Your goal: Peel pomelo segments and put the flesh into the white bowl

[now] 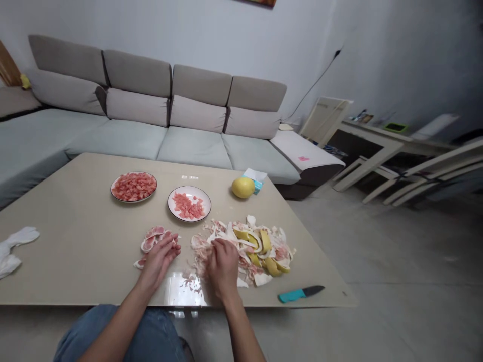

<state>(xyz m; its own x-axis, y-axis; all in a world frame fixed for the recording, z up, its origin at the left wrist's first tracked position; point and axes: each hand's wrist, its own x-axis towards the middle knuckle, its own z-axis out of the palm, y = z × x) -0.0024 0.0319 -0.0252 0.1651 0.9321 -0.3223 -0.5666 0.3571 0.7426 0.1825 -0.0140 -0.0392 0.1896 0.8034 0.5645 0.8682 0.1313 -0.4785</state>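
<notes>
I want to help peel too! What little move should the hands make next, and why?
Probably pick up one pink segment with the left hand: it lies flat on them, with no grip on any yet. They show white skin at the edges, the right hand sits at the peel heap, and the nearer plate has room.

Pink pomelo segments (153,239), yellow peel (265,242) (white pith (261,279)), teal-handled knife (300,293).

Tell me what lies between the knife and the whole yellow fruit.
The peel pile lies between the knife and the fruit; the head view shows it.
</notes>
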